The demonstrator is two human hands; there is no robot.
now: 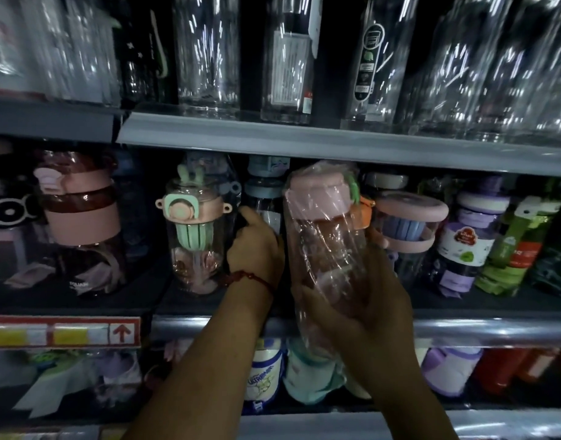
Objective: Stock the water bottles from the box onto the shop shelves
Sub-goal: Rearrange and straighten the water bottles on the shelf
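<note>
Item: pink film-wrapped bottle (323,236), probably light, rigid and slippery in its wrap; right hand (368,300) is gripping its lower body at the middle shelf (463,328) near edge, while left hand (255,249) is touching a dark bottle (261,198), grip unclear.

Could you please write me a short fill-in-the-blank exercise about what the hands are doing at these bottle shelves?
1. The right hand grips a plastic-wrapped bottle with a ____ lid.
2. The left hand reaches onto the ____ shelf, beside the bottle with green rabbit ears.
3. A ____ thread bracelet circles the left wrist.

Missing words: pink; middle; red.
</note>
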